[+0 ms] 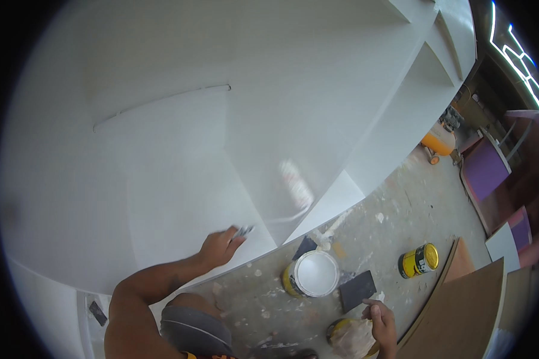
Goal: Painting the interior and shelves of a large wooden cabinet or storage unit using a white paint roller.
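Observation:
My left hand (219, 248) is closed around the handle of a paint roller (296, 185). The roller's white sleeve, blurred by motion, is up against the inner side of a white panel structure (179, 179). At the lower right, my right hand (382, 320) is held low with its fingers loosely apart and nothing visible in them. Below it is a yellow can (339, 329) partly covered by a crumpled translucent plastic bag (354, 342); whether the fingers touch the bag is unclear. Between the hands stands an open paint can (290, 280) with white paint showing in it.
A dark square sheet (357, 291) lies beside the open can. A yellow and black can (418, 261) stands farther right. Curved brown boards (461, 311) lean at lower right. An orange air compressor (439, 140) and purple panels (488, 169) are beyond, on the paint-spattered floor (395, 209).

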A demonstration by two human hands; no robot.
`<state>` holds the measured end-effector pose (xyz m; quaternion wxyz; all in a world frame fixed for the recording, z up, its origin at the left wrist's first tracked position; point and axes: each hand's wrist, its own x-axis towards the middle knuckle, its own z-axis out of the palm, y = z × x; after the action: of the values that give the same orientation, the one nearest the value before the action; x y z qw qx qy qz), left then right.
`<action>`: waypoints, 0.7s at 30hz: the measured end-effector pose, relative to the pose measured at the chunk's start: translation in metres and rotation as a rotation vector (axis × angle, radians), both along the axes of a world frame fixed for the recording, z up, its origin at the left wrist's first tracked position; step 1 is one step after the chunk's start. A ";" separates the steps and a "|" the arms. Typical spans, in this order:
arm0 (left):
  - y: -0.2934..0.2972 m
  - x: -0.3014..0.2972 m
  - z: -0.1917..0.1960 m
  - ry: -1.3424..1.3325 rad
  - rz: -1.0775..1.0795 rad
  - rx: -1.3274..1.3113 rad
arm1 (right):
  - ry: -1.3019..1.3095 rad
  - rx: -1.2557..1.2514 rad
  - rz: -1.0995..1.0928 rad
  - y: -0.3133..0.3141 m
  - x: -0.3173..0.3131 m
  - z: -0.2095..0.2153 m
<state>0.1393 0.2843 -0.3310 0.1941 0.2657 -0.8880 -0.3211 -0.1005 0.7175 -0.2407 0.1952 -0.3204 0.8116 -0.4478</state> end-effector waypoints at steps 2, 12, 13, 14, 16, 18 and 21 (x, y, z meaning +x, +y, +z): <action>-0.003 -0.035 0.078 0.176 -0.016 -0.087 | 0.037 0.052 0.056 -0.010 0.002 0.006; 0.007 -0.072 0.118 0.289 -0.056 -0.117 | 0.033 0.024 0.114 -0.027 -0.002 0.006; 0.008 -0.060 0.079 0.213 -0.045 -0.105 | -0.057 0.036 0.113 -0.026 -0.001 0.001; 0.010 -0.042 0.042 0.137 -0.033 -0.094 | -0.145 0.047 0.114 -0.026 0.001 -0.002; 0.013 -0.005 -0.012 -0.086 -0.025 -0.020 | -0.022 0.111 0.287 -0.037 0.007 -0.010; 0.015 0.025 -0.051 -0.343 -0.024 0.085 | 0.109 0.176 0.457 -0.054 0.021 -0.010; 0.011 0.062 -0.082 -0.325 0.052 0.160 | 0.035 0.337 0.635 -0.078 0.035 -0.004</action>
<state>0.2013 0.2954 -0.4127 0.0347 0.3517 -0.8722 -0.3383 -0.0656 0.6393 -0.2451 0.3609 -0.5275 0.7371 -0.2194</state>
